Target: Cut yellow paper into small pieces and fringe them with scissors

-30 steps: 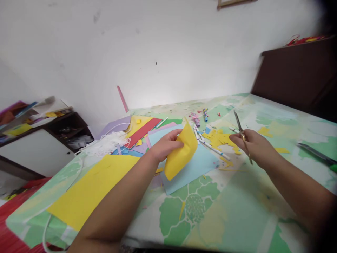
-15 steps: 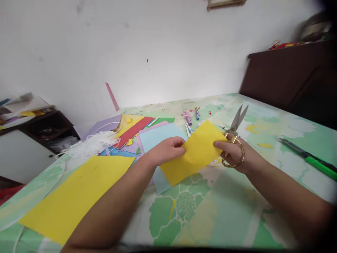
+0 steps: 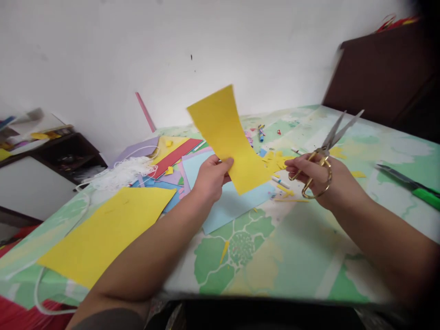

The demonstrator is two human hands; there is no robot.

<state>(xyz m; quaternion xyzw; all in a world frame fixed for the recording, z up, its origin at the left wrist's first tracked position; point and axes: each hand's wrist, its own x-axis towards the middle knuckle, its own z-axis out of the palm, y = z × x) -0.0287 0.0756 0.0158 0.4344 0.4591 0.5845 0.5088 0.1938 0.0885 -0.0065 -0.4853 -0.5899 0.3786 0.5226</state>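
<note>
Pinched at its left edge, a curved strip of yellow paper (image 3: 227,133) is held up by my left hand (image 3: 212,176). My right hand (image 3: 323,176) is closed around the gold handles of a pair of scissors (image 3: 332,142), whose blades point up and stand apart. The scissors are to the right of the strip and do not touch it. Under the strip lies a light blue sheet (image 3: 223,208). Yellow paper scraps (image 3: 277,160) are scattered on the table between my hands.
A large yellow sheet (image 3: 106,233) lies at the left. Behind it are tangled white cord (image 3: 134,169) and a red strip (image 3: 177,158). A green-handled cutting tool (image 3: 409,183) rests at the right on the patterned tablecloth (image 3: 275,266). A dark cabinet (image 3: 381,68) stands behind.
My right hand has let go of the yellow paper and moved right with the scissors. My left hand has raised and turned the paper upright, uncovering scraps and the blue sheet.
</note>
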